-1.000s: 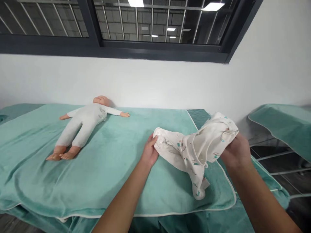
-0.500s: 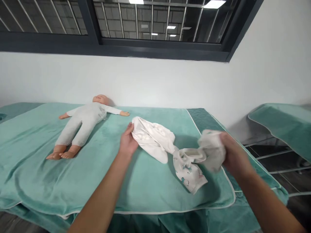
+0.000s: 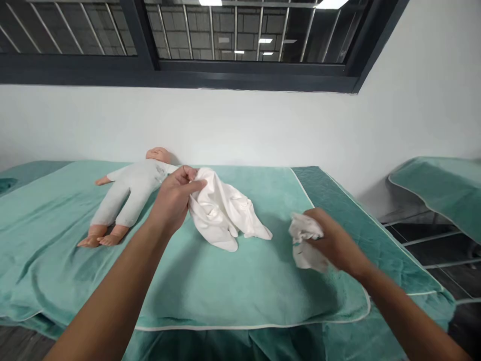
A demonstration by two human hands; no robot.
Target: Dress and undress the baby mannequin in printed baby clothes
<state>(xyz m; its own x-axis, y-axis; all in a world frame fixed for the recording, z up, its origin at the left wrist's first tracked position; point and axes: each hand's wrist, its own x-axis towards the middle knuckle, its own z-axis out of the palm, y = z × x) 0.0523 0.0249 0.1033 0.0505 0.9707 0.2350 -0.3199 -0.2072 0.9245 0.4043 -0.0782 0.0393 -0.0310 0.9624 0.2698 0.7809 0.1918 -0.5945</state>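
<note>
My left hand (image 3: 178,193) pinches one end of a white cloth garment (image 3: 225,213), which hangs in loose folds above the green cover; its exact kind is not clear. To the right, my right hand (image 3: 332,238) is closed around a small, crumpled white garment (image 3: 306,238) with a printed pattern. The two garments are apart, with green cloth showing between them. Beyond my left forearm a baby doll (image 3: 131,185) in a pale bodysuit lies on its back, its feet bare. My left hand hides part of the doll's arm nearest to it.
The green plush cover (image 3: 255,291) with white piping spreads over the bed in front of me. A white wall (image 3: 240,125) and a dark window frame (image 3: 240,80) rise behind it. At the right stands a metal frame (image 3: 432,238) with another green cloth (image 3: 443,188).
The two garments, joined or overlapping before, are now separate. My left hand has risen and moved left with the plain one. My right hand has drawn slightly inward, bunching the printed one.
</note>
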